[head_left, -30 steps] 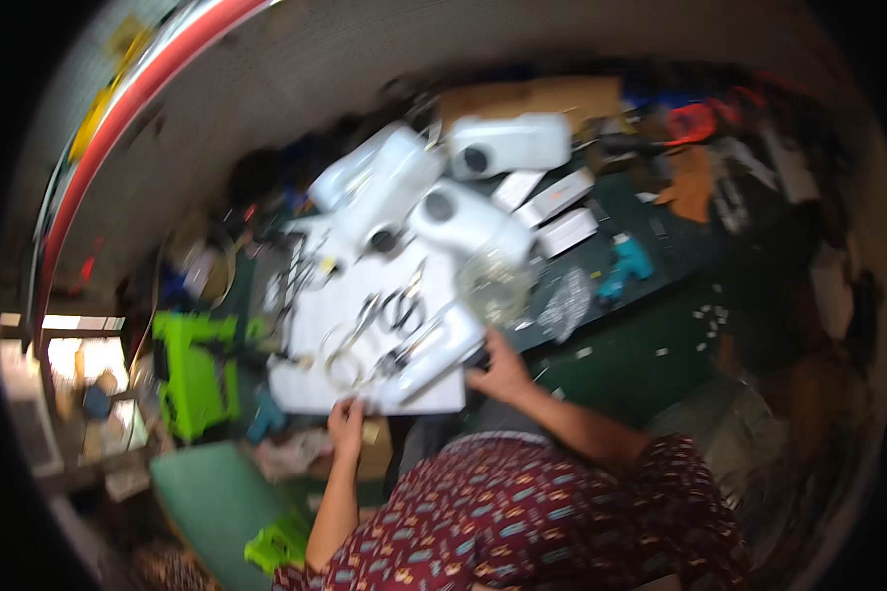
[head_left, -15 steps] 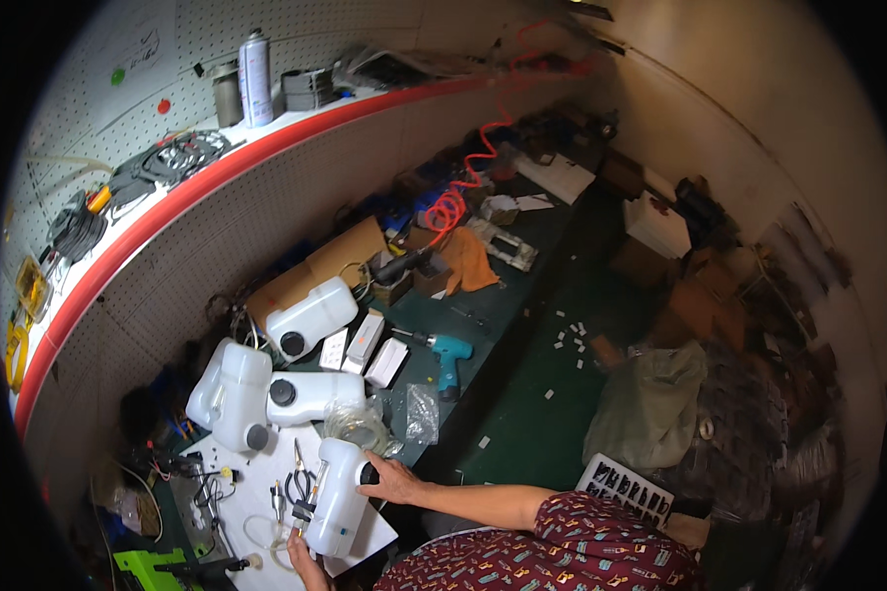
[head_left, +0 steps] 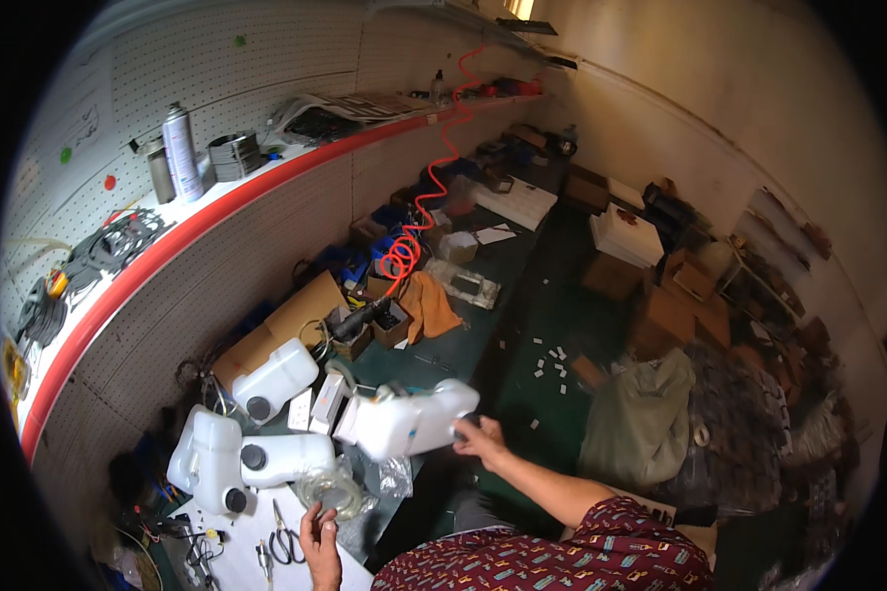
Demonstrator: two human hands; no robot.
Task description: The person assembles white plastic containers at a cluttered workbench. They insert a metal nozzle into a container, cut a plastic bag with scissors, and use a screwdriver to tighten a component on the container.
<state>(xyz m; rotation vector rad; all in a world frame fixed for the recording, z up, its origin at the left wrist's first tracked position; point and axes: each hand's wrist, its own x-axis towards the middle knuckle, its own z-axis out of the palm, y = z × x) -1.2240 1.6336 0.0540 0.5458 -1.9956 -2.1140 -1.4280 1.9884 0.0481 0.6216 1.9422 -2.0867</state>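
Observation:
My right hand (head_left: 483, 443) grips the black cap end of a white plastic tank (head_left: 414, 424), which hangs in the air, lying sideways over the bench's front part. My left hand (head_left: 320, 545) is raised with its fingers apart and nothing in it, just before a coil of clear tubing (head_left: 331, 492). Left of it, black-handled scissors (head_left: 286, 547) lie on a white sheet (head_left: 235, 532). Three similar tanks with black caps stand or lie farther back: one at the left (head_left: 207, 458), one in the middle (head_left: 291, 459), one behind (head_left: 278, 376).
White boxes (head_left: 327, 402) stand behind the lifted tank. Farther along the bench lie an orange cloth (head_left: 430, 306) and a red coiled hose (head_left: 401, 254). A red-edged shelf (head_left: 207, 222) runs above. To the right, a greenish bag (head_left: 639, 419) and cartons (head_left: 678, 313) occupy the floor.
My right hand has lifted the tank off the white sheet and swung it right and away, over the boxes. My left hand has come off the tank. The view has shifted.

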